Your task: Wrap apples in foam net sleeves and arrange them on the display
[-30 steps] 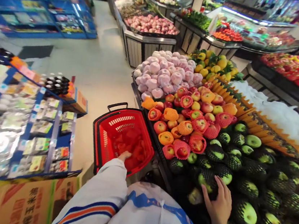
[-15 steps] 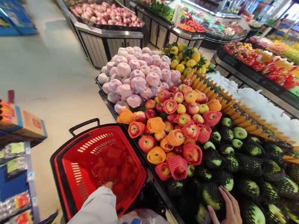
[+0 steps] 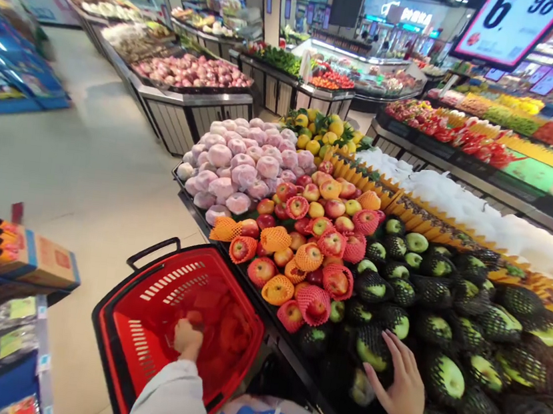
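Observation:
My left hand [image 3: 188, 338], in a pale sleeve, is inside the red shopping basket [image 3: 125, 313], its fingers curled closed. Whatever it may hold is hidden. Red, apple-like fruit [image 3: 234, 329] lies at the basket's right side, partly blurred. My right hand [image 3: 399, 382] rests open on the display, thumb and fingers spread. Its fingertips touch a green fruit in a black foam net [image 3: 374, 348]. More netted green fruit [image 3: 444, 377] lies around that hand. Red apples [image 3: 315, 304], some in pink or orange foam nets, are heaped between the two hands.
Pink wrapped round fruit [image 3: 242, 176] is piled beyond the apples, with yellow fruit [image 3: 333, 130] behind. The stand's dark edge [image 3: 289, 349] runs alongside the basket. At left are a shelf of packets [image 3: 12, 342] and a cardboard box [image 3: 51, 258]. A price sign [image 3: 513, 24] hangs upper right.
The view has tilted up, showing more of the shop. My left hand has risen inside the basket and shows more fully. My right hand stays at the same netted green fruit.

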`<state>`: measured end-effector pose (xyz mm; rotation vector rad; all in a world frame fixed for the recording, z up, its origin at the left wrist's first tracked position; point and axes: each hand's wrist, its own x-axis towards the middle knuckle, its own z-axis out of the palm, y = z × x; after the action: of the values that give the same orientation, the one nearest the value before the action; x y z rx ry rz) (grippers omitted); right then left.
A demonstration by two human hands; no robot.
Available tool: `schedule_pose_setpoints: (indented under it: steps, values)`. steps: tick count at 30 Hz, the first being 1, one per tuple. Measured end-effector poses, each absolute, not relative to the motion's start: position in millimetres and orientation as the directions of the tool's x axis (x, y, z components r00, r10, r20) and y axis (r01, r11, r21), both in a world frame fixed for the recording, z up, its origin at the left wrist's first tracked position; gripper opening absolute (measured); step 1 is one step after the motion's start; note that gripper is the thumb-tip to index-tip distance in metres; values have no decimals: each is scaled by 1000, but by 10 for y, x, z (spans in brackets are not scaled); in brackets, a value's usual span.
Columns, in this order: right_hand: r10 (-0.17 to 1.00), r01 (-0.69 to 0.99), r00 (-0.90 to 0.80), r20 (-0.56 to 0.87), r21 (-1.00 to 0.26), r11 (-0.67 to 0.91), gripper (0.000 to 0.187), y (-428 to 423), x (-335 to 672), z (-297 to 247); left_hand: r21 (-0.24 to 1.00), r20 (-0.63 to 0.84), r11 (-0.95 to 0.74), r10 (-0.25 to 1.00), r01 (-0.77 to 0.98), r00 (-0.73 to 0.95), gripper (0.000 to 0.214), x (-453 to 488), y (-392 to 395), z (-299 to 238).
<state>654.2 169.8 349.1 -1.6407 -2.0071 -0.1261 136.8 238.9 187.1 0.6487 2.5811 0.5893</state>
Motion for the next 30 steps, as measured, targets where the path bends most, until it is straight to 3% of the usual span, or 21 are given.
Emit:
schedule_pose_setpoints:
  steps: [4,8,12,15,19,22,26,30]
  values:
    - [874,930,-96,476,-271,249,70,1718,6518,3465,684,-119,714,314,151,-942,32,1425,2557,2228]
    - [861,924,-88,501,-281,258,67,1743,6496,3419,877,70,449,230,170,-971,35,1633,2776,2818]
    - [851,919,-60,521,-304,251,66,1752,6470,3349,957,208,133,300,257,-931,31,2160,2956,3375]
    - [854,898,-24,519,-365,247,67,1738,6456,3341,960,270,-61,459,273,-846,33,2813,2999,3642]
    - [845,822,34,533,-496,280,75,1684,6485,3370,975,223,-188,847,121,-483,33,3843,2879,3780]
    - [825,742,90,558,-590,319,77,1640,6544,3292,992,129,-129,990,1,-59,31,4485,2680,3808]
    - [791,630,206,576,-697,343,66,1634,6602,3055,992,102,-121,901,19,423,24,4906,2434,3883]
    - [805,474,367,466,-838,269,53,1696,6572,2991,975,85,-188,810,119,580,24,4895,2373,3987]
